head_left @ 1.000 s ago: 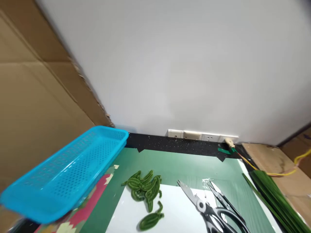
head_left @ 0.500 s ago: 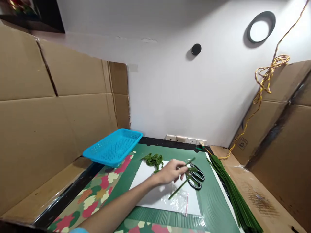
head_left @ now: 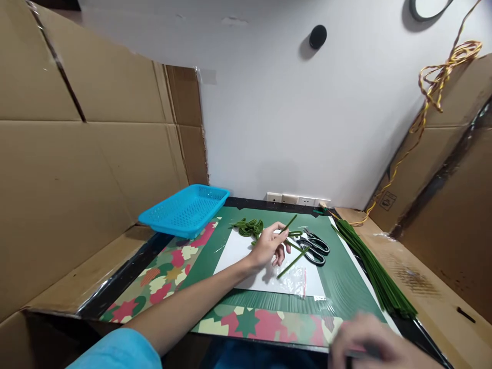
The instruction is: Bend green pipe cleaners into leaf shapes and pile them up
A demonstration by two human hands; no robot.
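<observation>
Two hands are in view. The left hand [head_left: 269, 246], over the white sheet [head_left: 246, 259] at the middle of the bench [head_left: 348, 287], pinches a green stem [head_left: 289, 224] that slants up toward the far edge. The right hand [head_left: 369, 343] is blurred at the near right corner; its grip cannot be told. Scissors [head_left: 315, 246] lie just right of the left hand, and a stem bundle [head_left: 372, 271] lies along the right edge.
</observation>
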